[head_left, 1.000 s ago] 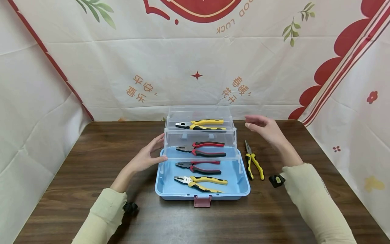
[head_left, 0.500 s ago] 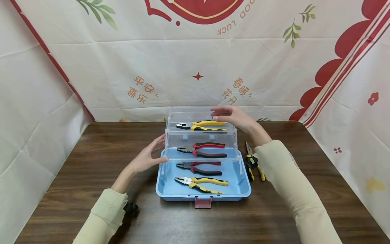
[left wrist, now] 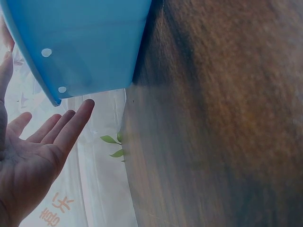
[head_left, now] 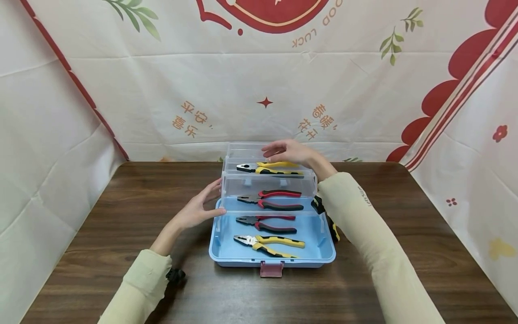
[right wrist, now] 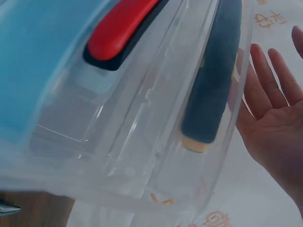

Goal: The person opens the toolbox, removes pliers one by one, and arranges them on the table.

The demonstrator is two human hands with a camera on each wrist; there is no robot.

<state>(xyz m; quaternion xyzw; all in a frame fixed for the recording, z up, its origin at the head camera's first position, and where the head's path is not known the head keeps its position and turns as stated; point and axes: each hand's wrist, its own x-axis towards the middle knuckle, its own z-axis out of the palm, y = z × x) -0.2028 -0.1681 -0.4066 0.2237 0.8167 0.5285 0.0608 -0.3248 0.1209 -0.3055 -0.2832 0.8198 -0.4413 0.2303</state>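
Note:
A blue toolbox (head_left: 317,256) stands open, its clear trays stepped up toward the back. Yellow-and-black pliers (head_left: 279,172) lie in the top tray, red-and-black pliers (head_left: 283,206) in the tray below. Down in the base are another red-and-black pair (head_left: 277,228) and a yellow-and-black pair (head_left: 279,241). My left hand (head_left: 196,209) is at the toolbox's left side, thumb at the lower tray's corner, fingers spread. Over the top tray, close above the yellow handles, is my right hand (head_left: 293,152). In the right wrist view its fingers (right wrist: 259,92) are extended and hold nothing.
Yellow-and-black needle-nose pliers (head_left: 334,230) lie right of the toolbox, mostly hidden by the right sleeve (head_left: 360,225). A pink latch (head_left: 271,269) hangs at the box's front. Behind the wooden table (head_left: 154,180) hangs a printed white cloth (head_left: 243,76).
My right hand has moved left from beside the toolbox to over the top tray, and its sleeve now covers most of the needle-nose pliers. The left hand stays at the box's side.

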